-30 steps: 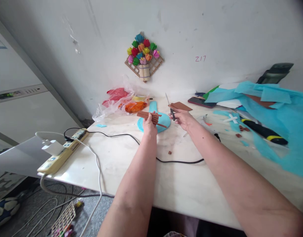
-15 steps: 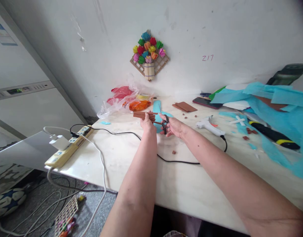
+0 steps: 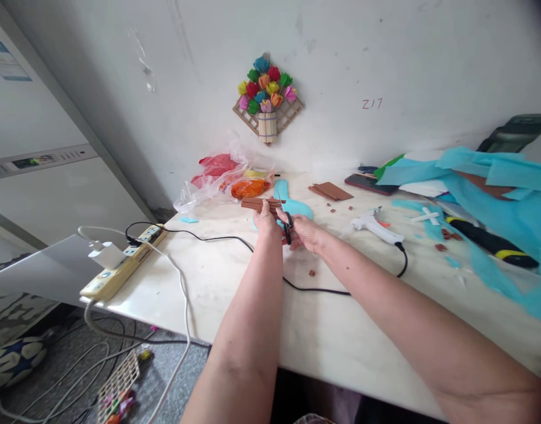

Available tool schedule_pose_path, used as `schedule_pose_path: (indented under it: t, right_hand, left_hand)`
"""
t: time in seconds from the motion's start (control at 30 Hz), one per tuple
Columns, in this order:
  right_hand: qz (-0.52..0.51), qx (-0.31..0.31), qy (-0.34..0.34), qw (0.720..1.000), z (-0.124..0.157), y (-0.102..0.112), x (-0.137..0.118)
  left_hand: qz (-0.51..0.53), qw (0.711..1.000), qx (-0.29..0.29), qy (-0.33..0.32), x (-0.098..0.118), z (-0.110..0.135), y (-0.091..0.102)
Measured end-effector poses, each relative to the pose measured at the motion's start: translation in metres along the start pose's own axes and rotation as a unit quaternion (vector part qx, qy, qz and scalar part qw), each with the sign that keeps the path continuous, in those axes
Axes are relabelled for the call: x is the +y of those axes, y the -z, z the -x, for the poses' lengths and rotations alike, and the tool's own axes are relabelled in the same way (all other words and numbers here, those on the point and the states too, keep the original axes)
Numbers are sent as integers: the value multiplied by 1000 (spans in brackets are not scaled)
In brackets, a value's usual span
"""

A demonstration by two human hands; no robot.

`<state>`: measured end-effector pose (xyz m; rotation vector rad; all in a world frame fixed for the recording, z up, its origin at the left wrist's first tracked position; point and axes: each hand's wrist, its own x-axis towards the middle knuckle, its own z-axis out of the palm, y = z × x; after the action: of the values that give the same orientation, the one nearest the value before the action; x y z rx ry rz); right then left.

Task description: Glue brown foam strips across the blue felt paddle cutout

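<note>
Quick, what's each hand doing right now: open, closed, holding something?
Left hand: closed, holding a bundle of brown strips.
Right hand: closed, holding black-handled scissors right beside the strips.

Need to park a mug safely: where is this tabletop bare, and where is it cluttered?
Bare tabletop lies between the power strip and the left arm, and along the near edge in front of the black cord. Crowded: the right side with blue paper and glue gun, the back by the plastic bags.

Left hand (image 3: 266, 221), right hand (image 3: 302, 231) clenched, nearly touching, outstretched.
</note>
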<state>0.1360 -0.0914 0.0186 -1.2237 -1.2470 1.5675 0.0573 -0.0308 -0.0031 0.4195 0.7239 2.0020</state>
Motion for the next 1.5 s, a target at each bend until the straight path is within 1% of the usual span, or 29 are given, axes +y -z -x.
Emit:
schedule_pose_path:
  t: [0.27, 0.4, 0.6, 0.8, 1.0, 1.1, 1.27, 1.5]
  right_hand:
    - [-14, 5, 35, 999, 1, -2, 1]
    - [-28, 7, 51, 998, -1, -2, 5]
    - [-49, 18, 97, 994, -6, -3, 14]
    - [-35, 21, 98, 994, -6, -2, 16]
    - [-22, 37, 88, 995, -5, -2, 13]
    - [-14, 46, 76, 996, -4, -1, 11]
    - [0, 53, 58, 997, -5, 1, 11]
    - [8, 56, 59, 997, -7, 2, 11]
  left_hand:
    - [-7, 999, 15, 44, 2, 4, -2]
    - [-25, 998, 30, 54, 3, 6, -3]
    - [-50, 995, 62, 60, 10, 10, -7]
    - [-70, 992, 64, 80, 11, 13, -9]
    - [-33, 992, 76, 95, 6, 11, -10]
    - [-23, 992, 68, 104, 4, 12, -10]
    - [-18, 992, 57, 108, 2, 14, -11]
    - [-20, 993, 62, 101, 0, 16, -12]
